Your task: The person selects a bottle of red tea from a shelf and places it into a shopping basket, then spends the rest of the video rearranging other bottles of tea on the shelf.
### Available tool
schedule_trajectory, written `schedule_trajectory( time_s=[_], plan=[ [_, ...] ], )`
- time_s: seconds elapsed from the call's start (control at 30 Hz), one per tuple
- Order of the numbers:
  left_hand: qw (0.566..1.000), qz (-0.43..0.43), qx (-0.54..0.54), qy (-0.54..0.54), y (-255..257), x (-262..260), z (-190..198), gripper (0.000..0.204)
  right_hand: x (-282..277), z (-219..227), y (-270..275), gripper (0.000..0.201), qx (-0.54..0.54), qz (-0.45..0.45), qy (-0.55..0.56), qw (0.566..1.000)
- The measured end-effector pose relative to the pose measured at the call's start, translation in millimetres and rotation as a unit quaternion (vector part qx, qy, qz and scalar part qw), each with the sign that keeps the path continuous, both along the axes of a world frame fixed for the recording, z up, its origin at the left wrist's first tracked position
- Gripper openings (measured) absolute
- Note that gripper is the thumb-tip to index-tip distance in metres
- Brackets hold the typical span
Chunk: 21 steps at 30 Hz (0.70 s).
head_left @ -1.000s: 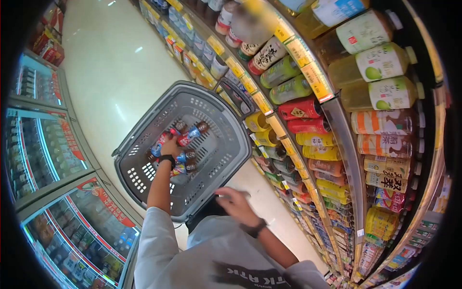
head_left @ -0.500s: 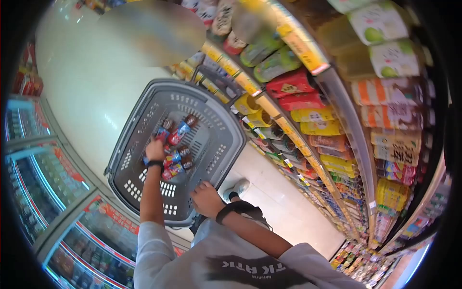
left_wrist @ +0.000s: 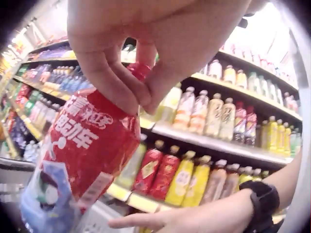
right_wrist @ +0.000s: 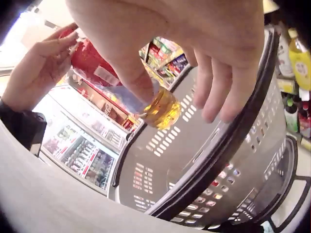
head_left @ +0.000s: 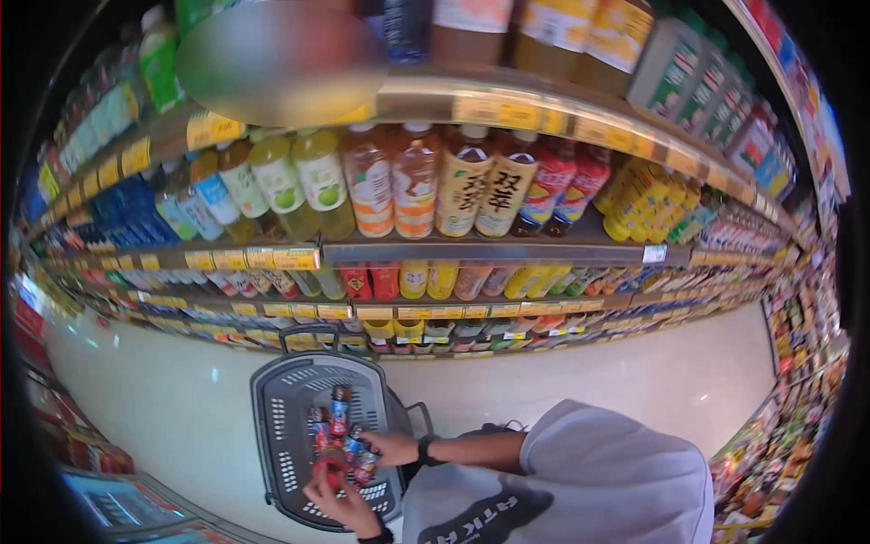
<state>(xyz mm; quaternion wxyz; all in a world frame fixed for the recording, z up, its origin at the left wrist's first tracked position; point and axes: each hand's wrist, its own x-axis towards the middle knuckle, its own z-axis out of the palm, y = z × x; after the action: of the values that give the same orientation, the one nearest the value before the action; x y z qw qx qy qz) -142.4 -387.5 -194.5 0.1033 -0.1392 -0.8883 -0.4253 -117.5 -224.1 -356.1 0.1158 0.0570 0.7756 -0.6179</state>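
My left hand (head_left: 343, 508) pinches a red-labelled drink bottle (left_wrist: 92, 141) by its neck, just under the cap. The bottle hangs tilted over the grey shopping basket (head_left: 265, 426); its amber-looking base (right_wrist: 164, 111) shows in the right wrist view. My right hand (head_left: 391, 447) hovers over the basket, its fingers loosely extended and the thumb close beside the bottle's base. Several small bottles with red and blue labels (head_left: 339, 412) lie in the basket below.
Long shelves (head_left: 544, 249) full of drink bottles run along the far side of the aisle. Glass-door coolers (right_wrist: 80, 155) stand on the opposite side. The basket's handle (head_left: 308, 328) sticks out towards the shelves. Pale floor (head_left: 544, 385) lies between shelf and basket.
My left hand has come up from inside the basket with the red-labelled bottle. My right hand has moved from the basket's near edge to beside it. The head view has turned towards the shelves.
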Motion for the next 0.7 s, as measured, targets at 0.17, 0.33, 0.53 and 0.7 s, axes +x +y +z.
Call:
schedule_trajectory(
  time_s=[0.17, 0.33, 0.53, 0.7],
  plan=[
    [0.979, -0.193, 0.061, -0.026, 64.9, 53.1, 71.0, 0.031, 67.2, 64.8, 69.3, 0.097, 0.054, 0.009, 0.109, 0.993],
    [0.910, -0.403, 0.090, -0.043, 132.1, 114.9, 120.4, 0.031, 172.9, 130.1, 125.9, 0.085, 0.046, -0.085, 0.096, 0.991],
    [0.796, -0.587, 0.103, -0.108, 196.4, 173.0, 159.6, 0.027, 311.7, 166.0, 169.8, 0.080, -0.143, -0.204, 0.115, 0.962],
    [0.720, -0.690, 0.057, -0.042, 240.6, 224.6, 179.4, 0.029, 387.0, 169.9, 171.3, 0.078, -0.138, -0.336, 0.144, 0.921]
  ],
)
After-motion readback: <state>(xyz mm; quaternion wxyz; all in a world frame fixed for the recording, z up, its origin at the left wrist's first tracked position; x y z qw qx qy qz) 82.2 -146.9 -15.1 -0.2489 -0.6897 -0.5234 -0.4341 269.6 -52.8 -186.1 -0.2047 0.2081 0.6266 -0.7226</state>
